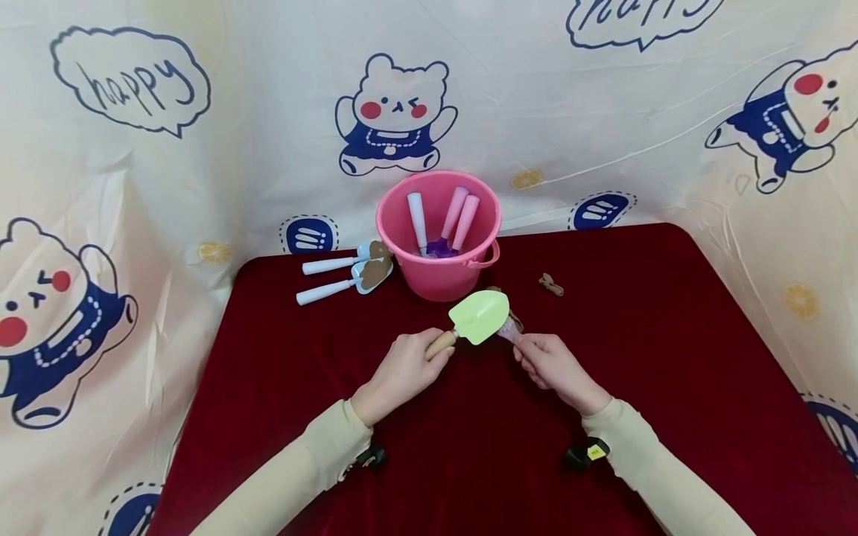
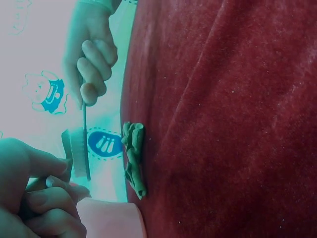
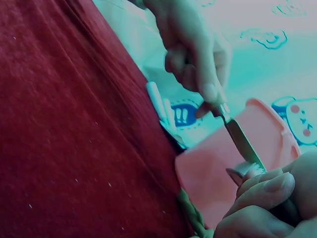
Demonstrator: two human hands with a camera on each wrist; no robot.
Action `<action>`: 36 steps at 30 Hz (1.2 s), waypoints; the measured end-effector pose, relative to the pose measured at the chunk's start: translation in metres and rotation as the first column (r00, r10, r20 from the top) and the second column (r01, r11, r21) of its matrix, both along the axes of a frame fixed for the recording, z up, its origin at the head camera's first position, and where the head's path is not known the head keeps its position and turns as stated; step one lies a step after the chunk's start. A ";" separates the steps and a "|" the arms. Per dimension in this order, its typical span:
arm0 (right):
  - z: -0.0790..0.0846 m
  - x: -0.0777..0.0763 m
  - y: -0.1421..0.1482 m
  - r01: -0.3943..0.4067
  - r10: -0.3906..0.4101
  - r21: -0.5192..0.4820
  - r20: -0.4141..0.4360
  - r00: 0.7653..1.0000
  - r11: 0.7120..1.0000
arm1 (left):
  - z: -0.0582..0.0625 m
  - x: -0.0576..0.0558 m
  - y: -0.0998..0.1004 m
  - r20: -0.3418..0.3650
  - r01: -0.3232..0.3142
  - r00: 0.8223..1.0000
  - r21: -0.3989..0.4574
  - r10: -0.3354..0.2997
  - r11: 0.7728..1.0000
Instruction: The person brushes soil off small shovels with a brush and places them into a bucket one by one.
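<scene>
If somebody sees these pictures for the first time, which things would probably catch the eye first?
Probably the bright pink bucket, near the far edge of the dark red cloth, with several handles inside. Next, the pale green trowel in front of it, its tan handle gripped by the left hand. The bears printed on the pale backdrop may also draw attention.

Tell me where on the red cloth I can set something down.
Bare red cloth lies right of the right hand and the small brown piece; another patch lies between the pale-blue scoops and the left sleeve. It's crowded around the pink bucket, with the scoops at its left and the green trowel in front.
</scene>
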State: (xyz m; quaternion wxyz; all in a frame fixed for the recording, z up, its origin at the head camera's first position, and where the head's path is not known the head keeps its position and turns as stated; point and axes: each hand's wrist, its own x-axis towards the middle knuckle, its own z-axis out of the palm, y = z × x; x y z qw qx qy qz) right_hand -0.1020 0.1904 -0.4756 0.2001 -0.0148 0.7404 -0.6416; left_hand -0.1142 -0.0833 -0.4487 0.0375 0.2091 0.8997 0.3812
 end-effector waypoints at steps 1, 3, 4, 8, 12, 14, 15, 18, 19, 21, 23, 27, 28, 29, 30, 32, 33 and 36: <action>0.000 0.000 0.001 0.009 -0.009 -0.004 0.003 1.000 1.000 | 0.000 0.000 0.000 -0.001 -0.001 1.000 0.006 0.001 1.000; 0.000 0.001 0.001 0.002 -0.002 0.004 0.005 1.000 1.000 | 0.000 0.000 0.000 -0.004 -0.006 1.000 0.014 0.006 1.000; -0.001 0.002 0.000 -0.012 0.012 0.011 0.004 1.000 1.000 | -0.001 0.000 0.000 -0.004 -0.007 1.000 0.018 0.007 1.000; -0.001 0.008 -0.007 -0.111 0.111 0.050 -0.003 0.994 0.993 | -0.001 0.000 0.001 0.011 0.004 1.000 0.017 -0.004 1.000; 0.001 0.006 -0.006 -0.114 0.115 0.058 -0.011 0.993 0.992 | -0.001 -0.001 0.001 0.025 0.014 1.000 0.021 -0.014 1.000; 0.003 0.003 -0.001 -0.068 0.069 0.053 -0.019 0.997 0.996 | 0.000 -0.001 0.000 0.021 0.012 1.000 0.026 -0.012 1.000; 0.004 0.001 0.002 -0.042 0.043 0.048 -0.020 0.999 0.998 | 0.000 -0.002 0.000 0.020 0.011 1.000 0.028 -0.012 1.000; 0.005 -0.003 0.011 0.008 -0.008 0.035 -0.004 1.000 0.999 | 0.001 -0.002 -0.001 0.018 0.012 1.000 0.025 -0.012 1.000; 0.005 -0.003 0.013 0.008 -0.008 0.037 0.003 1.000 0.999 | 0.001 -0.002 -0.001 0.019 0.013 1.000 0.023 -0.013 1.000; 0.004 -0.003 0.014 -0.010 0.009 0.045 0.020 1.000 0.999 | 0.002 -0.002 -0.001 0.020 0.016 1.000 0.020 -0.016 1.000; 0.002 -0.001 0.012 -0.061 0.059 0.055 0.038 0.998 0.997 | 0.002 -0.003 -0.001 0.015 0.028 1.000 0.009 -0.028 1.000; -0.002 0.005 0.005 -0.185 0.182 0.076 0.045 0.982 0.980 | 0.003 -0.004 0.000 0.023 0.065 0.998 -0.018 -0.065 0.998; -0.002 0.006 0.004 -0.202 0.199 0.077 0.045 0.979 0.976 | 0.004 -0.004 0.001 0.030 0.075 0.997 -0.024 -0.075 0.997; -0.003 0.006 0.003 -0.205 0.202 0.076 0.046 0.978 0.976 | 0.004 -0.004 0.001 0.041 0.084 0.996 -0.026 -0.083 0.996; -0.003 0.006 0.004 -0.198 0.195 0.075 0.045 0.980 0.977 | 0.004 -0.004 0.001 0.052 0.087 0.995 -0.028 -0.085 0.996; -0.003 0.005 0.006 -0.148 0.145 0.062 0.046 0.988 0.987 | 0.004 -0.004 0.001 0.069 0.088 0.994 -0.029 -0.086 0.996; -0.002 0.004 0.008 -0.111 0.108 0.056 0.045 0.993 0.992 | 0.004 -0.004 0.001 0.072 0.087 0.994 -0.030 -0.085 0.996; -0.003 0.003 0.013 -0.011 0.009 0.037 0.045 0.999 0.999 | 0.005 -0.004 0.001 0.073 0.083 0.994 -0.028 -0.081 0.996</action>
